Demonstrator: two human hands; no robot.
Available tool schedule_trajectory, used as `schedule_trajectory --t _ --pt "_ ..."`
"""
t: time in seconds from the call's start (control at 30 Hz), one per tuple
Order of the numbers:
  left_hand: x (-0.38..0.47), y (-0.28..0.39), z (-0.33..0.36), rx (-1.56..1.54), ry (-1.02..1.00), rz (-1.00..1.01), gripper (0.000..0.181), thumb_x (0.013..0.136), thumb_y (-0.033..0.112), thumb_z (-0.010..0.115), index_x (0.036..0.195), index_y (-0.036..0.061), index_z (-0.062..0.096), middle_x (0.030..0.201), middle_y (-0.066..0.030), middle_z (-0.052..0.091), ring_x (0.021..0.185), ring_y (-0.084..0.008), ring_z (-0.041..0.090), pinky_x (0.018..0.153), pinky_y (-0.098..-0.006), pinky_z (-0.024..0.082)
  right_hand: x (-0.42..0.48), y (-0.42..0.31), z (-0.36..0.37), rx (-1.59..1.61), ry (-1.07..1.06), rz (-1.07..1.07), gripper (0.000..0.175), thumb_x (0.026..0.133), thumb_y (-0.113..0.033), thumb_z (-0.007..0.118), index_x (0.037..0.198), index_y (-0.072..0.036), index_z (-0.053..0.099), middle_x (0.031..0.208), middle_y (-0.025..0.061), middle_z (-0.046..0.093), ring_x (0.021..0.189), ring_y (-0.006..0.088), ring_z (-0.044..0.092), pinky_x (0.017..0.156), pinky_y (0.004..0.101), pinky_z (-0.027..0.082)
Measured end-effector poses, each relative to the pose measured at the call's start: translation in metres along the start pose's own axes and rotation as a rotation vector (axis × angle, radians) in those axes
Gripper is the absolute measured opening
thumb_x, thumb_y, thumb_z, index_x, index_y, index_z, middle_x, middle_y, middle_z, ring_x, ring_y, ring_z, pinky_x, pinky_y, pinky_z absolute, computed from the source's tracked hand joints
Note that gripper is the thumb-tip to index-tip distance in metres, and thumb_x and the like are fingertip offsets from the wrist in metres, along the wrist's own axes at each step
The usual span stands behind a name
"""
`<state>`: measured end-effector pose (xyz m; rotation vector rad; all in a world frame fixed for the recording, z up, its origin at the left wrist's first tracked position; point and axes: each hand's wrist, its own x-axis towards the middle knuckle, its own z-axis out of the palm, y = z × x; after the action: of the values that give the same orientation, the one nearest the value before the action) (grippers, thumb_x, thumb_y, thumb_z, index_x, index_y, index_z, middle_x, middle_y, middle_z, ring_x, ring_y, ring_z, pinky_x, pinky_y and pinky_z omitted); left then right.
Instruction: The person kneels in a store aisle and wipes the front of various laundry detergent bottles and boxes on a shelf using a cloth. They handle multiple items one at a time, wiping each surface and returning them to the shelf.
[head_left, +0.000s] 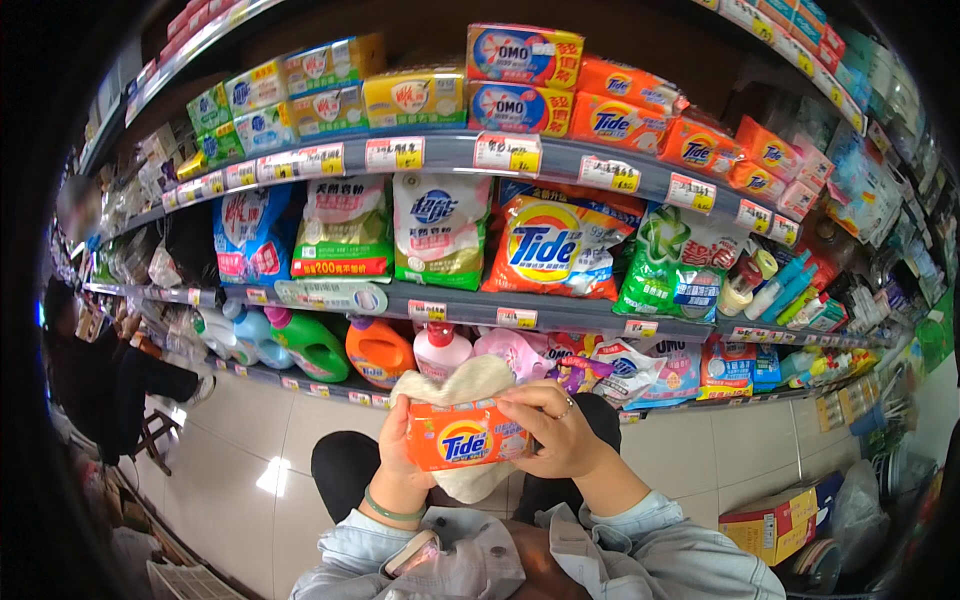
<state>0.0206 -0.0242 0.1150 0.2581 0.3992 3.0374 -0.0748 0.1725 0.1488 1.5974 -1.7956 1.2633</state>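
An orange Tide soap pack (465, 436) is held level in front of my body, its printed face towards me. My left hand (401, 446) grips its left end. Around its right end are the fingers of my right hand (555, 431), which wears a ring. A cream cloth (472, 379) is bunched behind the pack and shows above and below it; which hand holds it I cannot tell. Beyond my hands, similar orange Tide packs (619, 124) sit on the upper shelf, beside boxed OMO soap (521, 109).
Large detergent bags (566, 240) fill the middle shelf (450, 296). Bottles (379, 352) and pouches (667, 375) line the bottom shelf. A person in dark clothing (94, 367) sits at the left by a stool (157, 439). A yellow and red carton (772, 525) rests on the tiled floor (675, 465).
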Motion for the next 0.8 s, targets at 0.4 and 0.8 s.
schedule_trajectory --t 0.4,0.8 --pt "-0.069 0.078 -0.098 0.232 0.403 0.315 0.055 0.092 0.037 0.052 0.136 0.005 0.047 0.136 -0.0164 0.053 0.124 -0.0347 0.051 0.106 -0.0495 0.04 0.086 0.033 -0.206 -0.731 0.488 -0.097 0.077 0.056 -0.008 0.084 0.127 0.0 0.056 0.12 0.0146 0.06 0.111 0.0315 0.056 0.096 0.0405 0.045" --pt "-0.101 0.098 -0.14 0.239 0.438 0.35 0.057 0.096 0.046 0.043 0.139 0.0078 0.045 0.139 -0.0161 0.051 0.126 -0.0367 0.049 0.106 -0.0531 0.039 0.213 0.109 -0.345 -0.829 -0.007 0.307 0.07 0.073 -0.013 0.076 0.137 -0.008 0.051 0.122 0.0137 0.059 0.109 0.0243 0.059 0.096 0.0324 0.045"
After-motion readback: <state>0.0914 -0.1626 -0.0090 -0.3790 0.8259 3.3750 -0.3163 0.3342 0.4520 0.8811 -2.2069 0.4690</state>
